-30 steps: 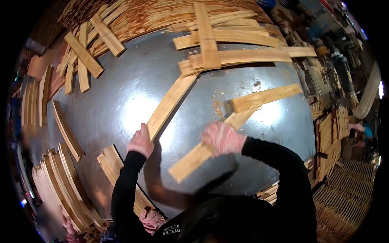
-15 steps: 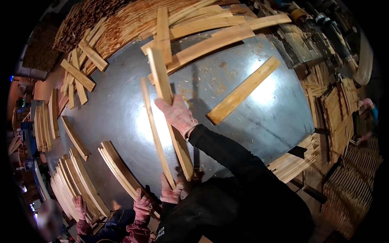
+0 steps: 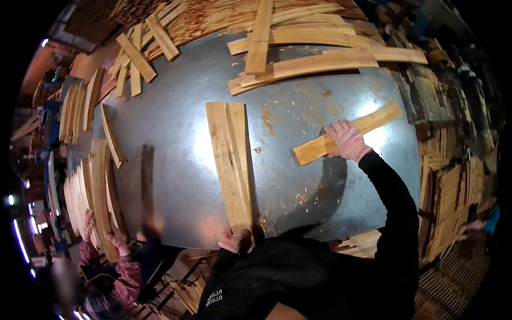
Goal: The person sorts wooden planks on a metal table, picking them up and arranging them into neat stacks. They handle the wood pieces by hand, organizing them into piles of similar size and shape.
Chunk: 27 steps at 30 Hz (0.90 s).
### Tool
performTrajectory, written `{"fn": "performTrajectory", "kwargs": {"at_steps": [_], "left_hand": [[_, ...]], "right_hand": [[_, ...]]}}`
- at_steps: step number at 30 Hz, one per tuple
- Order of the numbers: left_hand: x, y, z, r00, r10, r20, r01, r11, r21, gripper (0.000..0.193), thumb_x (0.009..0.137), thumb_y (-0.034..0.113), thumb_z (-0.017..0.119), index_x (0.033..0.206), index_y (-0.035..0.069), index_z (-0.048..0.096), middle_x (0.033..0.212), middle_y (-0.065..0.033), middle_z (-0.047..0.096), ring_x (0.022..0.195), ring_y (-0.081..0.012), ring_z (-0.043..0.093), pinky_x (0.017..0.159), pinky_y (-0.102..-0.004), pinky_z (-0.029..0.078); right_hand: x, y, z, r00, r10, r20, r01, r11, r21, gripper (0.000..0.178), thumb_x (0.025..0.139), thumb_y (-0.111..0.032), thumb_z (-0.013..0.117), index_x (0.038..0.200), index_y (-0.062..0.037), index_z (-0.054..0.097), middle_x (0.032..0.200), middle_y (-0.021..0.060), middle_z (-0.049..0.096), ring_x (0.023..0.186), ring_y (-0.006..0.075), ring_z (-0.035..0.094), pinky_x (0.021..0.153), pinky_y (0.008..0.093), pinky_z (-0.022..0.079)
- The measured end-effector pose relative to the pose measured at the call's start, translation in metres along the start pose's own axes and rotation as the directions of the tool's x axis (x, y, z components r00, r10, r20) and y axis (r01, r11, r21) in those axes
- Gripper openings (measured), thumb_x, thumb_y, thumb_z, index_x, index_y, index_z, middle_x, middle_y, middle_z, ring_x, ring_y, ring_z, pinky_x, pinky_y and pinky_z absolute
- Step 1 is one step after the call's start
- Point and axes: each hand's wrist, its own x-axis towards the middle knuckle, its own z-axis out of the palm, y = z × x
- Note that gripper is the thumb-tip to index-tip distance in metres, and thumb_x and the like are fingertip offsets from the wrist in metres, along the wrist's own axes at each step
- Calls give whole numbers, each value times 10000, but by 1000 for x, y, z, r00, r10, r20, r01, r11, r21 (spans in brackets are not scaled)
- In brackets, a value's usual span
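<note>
My right hand (image 3: 349,140), in a pinkish glove, is closed over a wooden board (image 3: 376,118) lying at a slant on the right of the metal table (image 3: 181,186). At the table's near edge my left hand (image 3: 234,241), gloved alike, grips the near end of two wooden boards. The wider one (image 3: 223,154) partly overlaps the second board (image 3: 238,125), and both point away from me. My palms and some of the fingers are hidden.
A co-worker's gloved hands (image 3: 118,242) hold a board (image 3: 100,186) at the lower left, beside a row of boards (image 3: 77,197). Overlapping boards (image 3: 314,65) lie along the far side. Wood chips (image 3: 304,197) are scattered near my right arm. Stacked slats (image 3: 445,186) stand at right.
My right hand has left the board in front of me and moved right onto the slanted board. The two boards at my left hand now lie together. The co-worker has lifted a board.
</note>
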Motion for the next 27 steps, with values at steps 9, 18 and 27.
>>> {"fn": "performTrajectory", "kwargs": {"at_steps": [9,18,27], "left_hand": [[62,13,70,881,460,-111,-465,885,-15,483,869,72,702,1300,14,491,1114,-98,632,935,-192,647,799,-291,543],[72,32,33,949,206,-239,-167,971,173,343,839,219,730,1087,-2,645,941,-55,659,799,-168,632,697,-322,524],[69,47,7,938,196,-285,-121,958,261,394,808,225,752,1099,-12,633,933,-70,674,776,-183,645,684,-317,538]], "right_hand": [[162,-232,-54,970,189,150,-232,558,797,737,899,-596,534,1257,48,510,1088,224,657,997,353,655,903,411,515],[179,-25,-78,924,217,-316,-228,974,4,780,762,-515,691,1380,-82,495,1369,125,552,1309,272,475,1117,449,314],[234,58,-52,979,-13,-205,-15,991,-130,415,751,-225,637,1097,-8,565,943,172,676,858,328,680,721,489,538]]}}
